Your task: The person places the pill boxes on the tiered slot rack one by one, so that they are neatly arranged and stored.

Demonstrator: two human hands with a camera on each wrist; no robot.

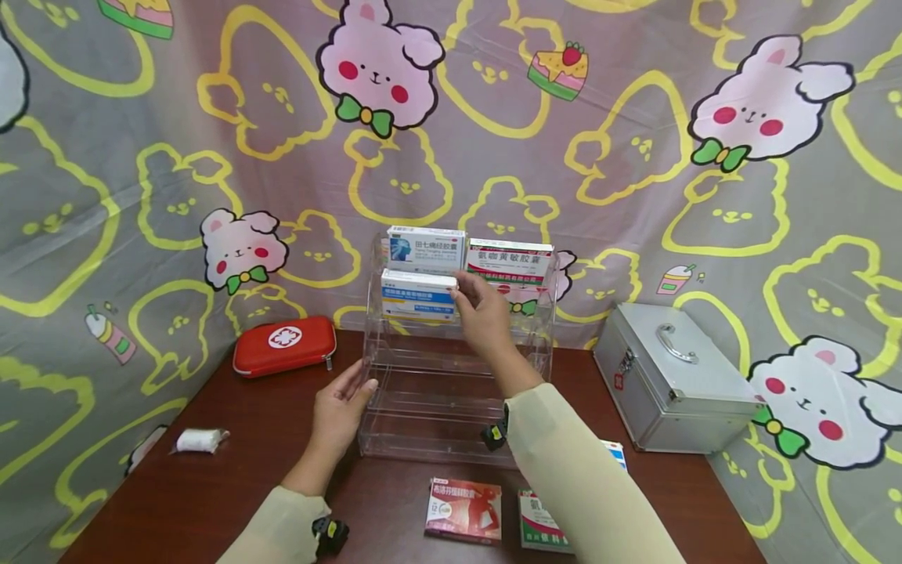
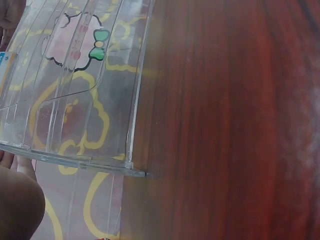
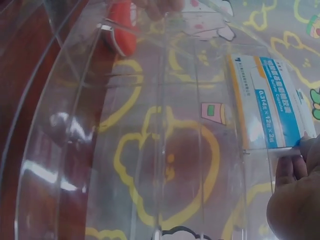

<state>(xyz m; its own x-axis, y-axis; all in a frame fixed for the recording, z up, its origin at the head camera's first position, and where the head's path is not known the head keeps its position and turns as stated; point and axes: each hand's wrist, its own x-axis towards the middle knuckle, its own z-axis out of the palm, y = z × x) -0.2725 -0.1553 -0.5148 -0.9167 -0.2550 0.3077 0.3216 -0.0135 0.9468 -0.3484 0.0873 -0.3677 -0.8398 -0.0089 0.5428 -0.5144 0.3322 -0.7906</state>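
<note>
A clear plastic tiered rack [image 1: 437,403] stands on the table. My right hand [image 1: 485,317] pinches the right end of a blue-and-white medicine box [image 1: 419,296], which is upright in the rack's second tier from the top. In the right wrist view the same medicine box [image 3: 267,102] shows its printed front, with fingertips [image 3: 295,167] at its corner. My left hand [image 1: 340,411] touches the rack's left side with fairly straight fingers. In the left wrist view only part of that hand [image 2: 17,205] shows beside the side panel.
Behind, the top tier holds a white-blue box [image 1: 426,249] and a red-white-green box [image 1: 510,262]. A red box [image 1: 463,511] and a green-white box [image 1: 539,523] lie in front. A red case [image 1: 284,347], a white roll [image 1: 200,440] and a silver case [image 1: 676,376] flank the rack.
</note>
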